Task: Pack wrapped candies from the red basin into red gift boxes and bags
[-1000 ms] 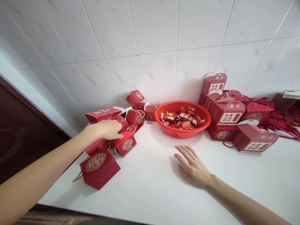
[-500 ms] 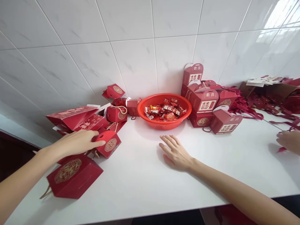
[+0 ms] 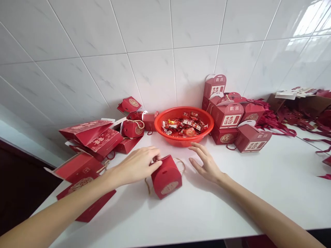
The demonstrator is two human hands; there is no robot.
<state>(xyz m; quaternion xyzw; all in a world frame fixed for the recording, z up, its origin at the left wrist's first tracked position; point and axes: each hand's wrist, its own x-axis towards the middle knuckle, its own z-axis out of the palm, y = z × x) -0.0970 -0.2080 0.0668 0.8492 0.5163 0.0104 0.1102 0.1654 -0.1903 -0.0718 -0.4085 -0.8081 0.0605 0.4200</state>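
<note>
My left hand (image 3: 141, 165) grips a small red gift box (image 3: 167, 177) by its upper left edge, over the middle of the white table. The box has a gold round emblem on its front and twine handles at its sides. My right hand (image 3: 205, 163) is open, fingers spread, just right of the box and apart from it. Behind that hand stands a red plastic basket (image 3: 184, 141) holding wrapped candies (image 3: 190, 132).
Red boxes (image 3: 107, 137) lie heaped at the left, one large box (image 3: 97, 206) under my left forearm. Upright boxes (image 3: 230, 115) are stacked right of the basket. Red ribbons (image 3: 276, 125) and a brown carton (image 3: 307, 103) fill the far right. A tiled wall (image 3: 150, 75) closes the back.
My left hand has brought the red box from the left heap to the table's middle. My right hand has shifted slightly right. The other person's hand at the right edge is gone from view.
</note>
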